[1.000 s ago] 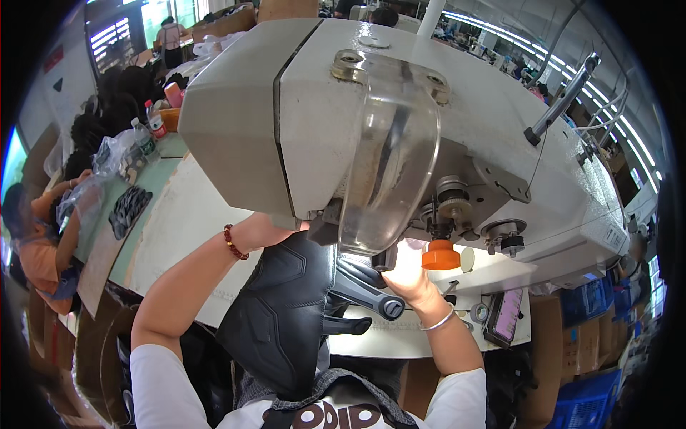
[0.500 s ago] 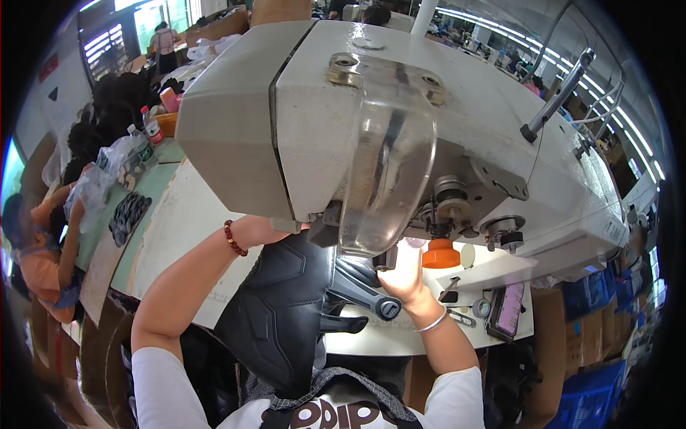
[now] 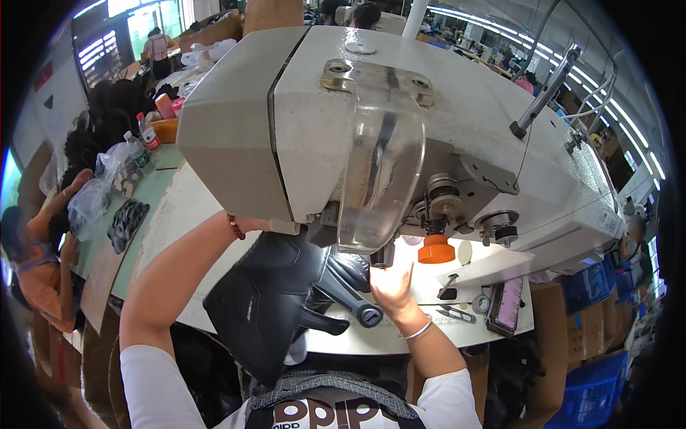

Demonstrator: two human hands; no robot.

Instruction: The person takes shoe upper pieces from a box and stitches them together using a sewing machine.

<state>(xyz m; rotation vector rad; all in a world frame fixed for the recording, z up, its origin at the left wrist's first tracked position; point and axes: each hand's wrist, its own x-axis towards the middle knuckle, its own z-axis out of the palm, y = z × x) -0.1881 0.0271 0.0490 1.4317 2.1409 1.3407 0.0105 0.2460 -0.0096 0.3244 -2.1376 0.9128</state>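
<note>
The person's left hand (image 3: pixel 254 224) is reaching behind the head of a large off-white sewing machine (image 3: pixel 229 129); its fingers are lying out of sight, so whether they are pinching or pressing cannot be told. The right hand (image 3: pixel 391 286) is standing with its thumb raised, at the right edge of a black, smooth, leather-like sewn piece (image 3: pixel 257 293); its fingertips are partly hidden, and a grip cannot be confirmed.

The piece is lying under the machine head, with its near end hanging over the front edge of a pale, flat worktable (image 3: pixel 371 344) toward the lap. Its surface is showing a soft sheen, raised angular panels and a small light mark on the near panel. Along its right side the material is bunching into glossy folds. Two tapered black tabs are projecting toward the lower right; the upper one (image 3: pixel 350 300) is carrying a rounded emblem at its tip, while the lower one (image 3: pixel 325 322) is ending in a plain, rounded point.

A curved, clear plastic guard (image 3: pixel 382 171) is hanging above the piece, and an orange round knob (image 3: pixel 436 250) is sitting beyond the right hand.
</note>
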